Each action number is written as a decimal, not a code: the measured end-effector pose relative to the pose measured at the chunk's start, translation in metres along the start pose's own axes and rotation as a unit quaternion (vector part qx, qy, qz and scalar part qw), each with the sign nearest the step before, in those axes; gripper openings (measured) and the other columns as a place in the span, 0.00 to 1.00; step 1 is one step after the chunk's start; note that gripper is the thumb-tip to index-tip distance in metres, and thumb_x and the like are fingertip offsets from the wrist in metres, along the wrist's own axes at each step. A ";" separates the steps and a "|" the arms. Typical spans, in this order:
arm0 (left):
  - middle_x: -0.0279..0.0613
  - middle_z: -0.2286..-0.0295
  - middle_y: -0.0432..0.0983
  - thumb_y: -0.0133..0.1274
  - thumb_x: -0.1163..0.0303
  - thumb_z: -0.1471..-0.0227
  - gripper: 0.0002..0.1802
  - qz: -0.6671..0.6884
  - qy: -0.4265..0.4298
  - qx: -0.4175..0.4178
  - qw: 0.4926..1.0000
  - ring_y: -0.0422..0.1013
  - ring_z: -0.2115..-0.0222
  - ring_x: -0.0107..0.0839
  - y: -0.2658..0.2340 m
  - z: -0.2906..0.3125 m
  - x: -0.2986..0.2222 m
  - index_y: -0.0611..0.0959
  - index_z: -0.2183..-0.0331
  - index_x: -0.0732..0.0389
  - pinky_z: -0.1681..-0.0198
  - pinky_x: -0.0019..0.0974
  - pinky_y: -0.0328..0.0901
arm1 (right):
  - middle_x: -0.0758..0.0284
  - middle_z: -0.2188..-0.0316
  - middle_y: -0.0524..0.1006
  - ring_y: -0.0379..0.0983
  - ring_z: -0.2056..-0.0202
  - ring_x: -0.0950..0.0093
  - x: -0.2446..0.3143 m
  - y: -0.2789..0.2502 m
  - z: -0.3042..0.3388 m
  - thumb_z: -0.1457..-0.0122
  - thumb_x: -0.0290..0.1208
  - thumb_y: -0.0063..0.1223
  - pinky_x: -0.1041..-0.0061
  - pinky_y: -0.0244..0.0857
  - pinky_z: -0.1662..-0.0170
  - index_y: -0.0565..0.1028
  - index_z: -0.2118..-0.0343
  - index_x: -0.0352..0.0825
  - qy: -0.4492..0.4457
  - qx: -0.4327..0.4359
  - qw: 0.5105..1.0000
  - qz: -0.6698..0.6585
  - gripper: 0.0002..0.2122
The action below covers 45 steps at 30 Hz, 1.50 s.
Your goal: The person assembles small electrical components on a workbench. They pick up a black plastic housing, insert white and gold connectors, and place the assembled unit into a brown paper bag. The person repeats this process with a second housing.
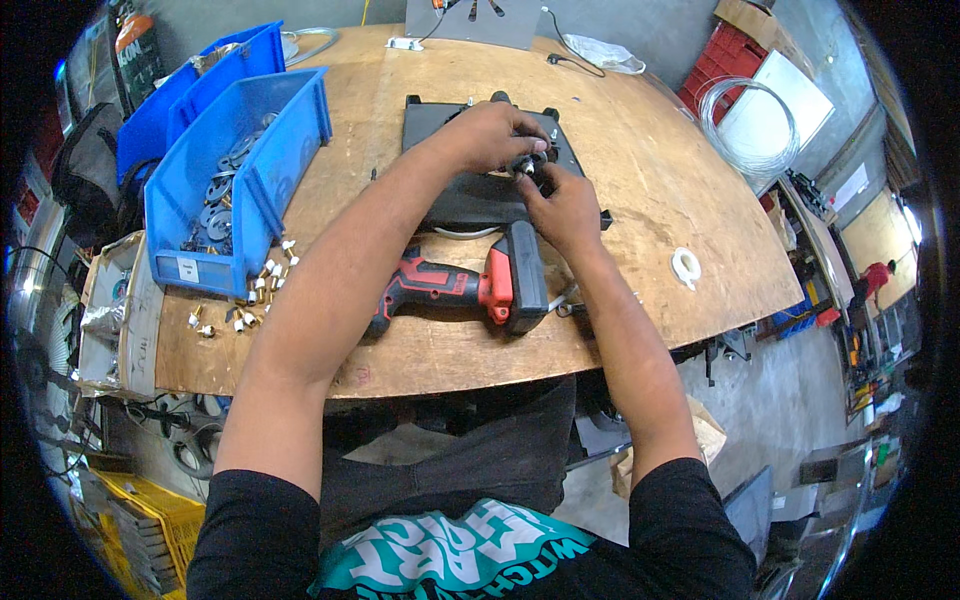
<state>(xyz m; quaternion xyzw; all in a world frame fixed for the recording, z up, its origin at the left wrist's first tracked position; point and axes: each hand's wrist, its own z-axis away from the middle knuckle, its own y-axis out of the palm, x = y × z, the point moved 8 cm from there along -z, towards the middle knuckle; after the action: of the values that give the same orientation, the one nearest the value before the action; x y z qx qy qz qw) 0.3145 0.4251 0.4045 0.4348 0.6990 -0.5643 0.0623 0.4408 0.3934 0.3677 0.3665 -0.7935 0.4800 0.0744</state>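
Note:
My left hand and my right hand meet over the right half of a flat black metal housing. Between their fingertips is a small dark fitting with a pale, shiny tip; both hands are closed on it, and the fingers hide much of its shape. The housing lies on the wooden table, partly covered by my left forearm. Closer to me, a red and black cordless drill rests on its side, its battery end to the right and its front end behind my left forearm.
On the left stand blue bins, the nearer holding round metal parts. Small white-capped brass fittings lie scattered beside it. A white ring sits on the wooden table at right, with coiled wire beyond the edge.

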 end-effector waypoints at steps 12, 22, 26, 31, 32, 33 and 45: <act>0.44 0.63 0.82 0.58 0.60 0.45 0.15 0.064 -0.023 0.024 0.997 0.76 0.64 0.32 0.001 0.002 0.008 0.85 0.57 0.55 0.56 0.36 0.68 | 0.54 0.74 0.80 0.78 0.71 0.56 -0.019 -0.015 0.001 0.47 0.49 0.59 0.62 0.70 0.66 0.80 0.66 0.33 0.054 0.009 0.998 0.024 0.20; 0.40 0.59 0.78 0.50 0.61 0.38 0.21 0.166 -0.099 -0.069 0.979 0.76 0.67 0.27 -0.055 0.054 -0.003 0.75 0.45 0.56 0.66 0.32 0.71 | 0.54 0.73 0.79 0.77 0.69 0.54 -0.013 -0.038 -0.046 0.41 0.47 0.52 0.61 0.70 0.65 0.78 0.62 0.35 0.043 -0.056 0.997 -0.034 0.18; 0.41 0.64 0.80 0.53 0.66 0.40 0.17 0.209 -0.135 -0.176 0.952 0.74 0.68 0.27 -0.104 0.172 -0.015 0.79 0.51 0.63 0.63 0.31 0.71 | 0.51 0.61 0.80 0.79 0.62 0.59 0.000 -0.001 -0.108 0.50 0.45 0.60 0.64 0.72 0.57 0.77 0.57 0.29 0.064 0.071 0.995 0.009 0.24; 0.43 0.68 0.80 0.64 0.52 0.51 0.27 0.251 -0.181 -0.240 0.920 0.76 0.67 0.33 -0.083 0.399 -0.048 0.82 0.60 0.68 0.61 0.38 0.71 | 0.48 0.48 0.74 0.73 0.49 0.59 -0.009 0.068 -0.144 0.59 0.43 0.66 0.68 0.67 0.47 0.66 0.41 0.28 0.116 0.288 0.942 0.126 0.41; 0.49 0.65 0.81 0.62 0.63 0.50 0.21 0.351 -0.241 -0.302 0.853 0.78 0.66 0.36 -0.069 0.452 -0.044 0.81 0.58 0.67 0.58 0.39 0.72 | 0.49 0.50 0.76 0.74 0.50 0.59 -0.016 0.069 -0.145 0.61 0.39 0.67 0.69 0.67 0.47 0.70 0.44 0.28 0.138 0.265 0.953 0.056 0.38; 0.49 0.65 0.80 0.61 0.64 0.49 0.20 0.297 -0.294 -0.363 0.833 0.77 0.67 0.36 -0.062 0.502 -0.040 0.80 0.58 0.68 0.60 0.38 0.72 | 0.49 0.50 0.76 0.75 0.50 0.60 -0.021 0.069 -0.145 0.61 0.38 0.67 0.68 0.68 0.47 0.71 0.46 0.28 0.124 0.234 0.963 0.046 0.36; 0.41 0.69 0.75 0.52 0.68 0.41 0.15 0.133 -0.546 -0.487 0.668 0.71 0.75 0.26 0.033 0.795 -0.009 0.77 0.56 0.67 0.72 0.27 0.65 | 0.51 0.53 0.77 0.75 0.51 0.58 -0.026 -0.171 -0.139 0.60 0.42 0.68 0.65 0.66 0.46 0.74 0.50 0.33 0.063 -0.246 0.966 -0.041 0.32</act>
<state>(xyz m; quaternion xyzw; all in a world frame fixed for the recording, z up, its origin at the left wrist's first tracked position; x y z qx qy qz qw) 0.0216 -0.2505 0.1033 0.0454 0.6501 -0.2655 0.7105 0.5389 0.4739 0.5491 0.3381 -0.8653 0.2886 0.2317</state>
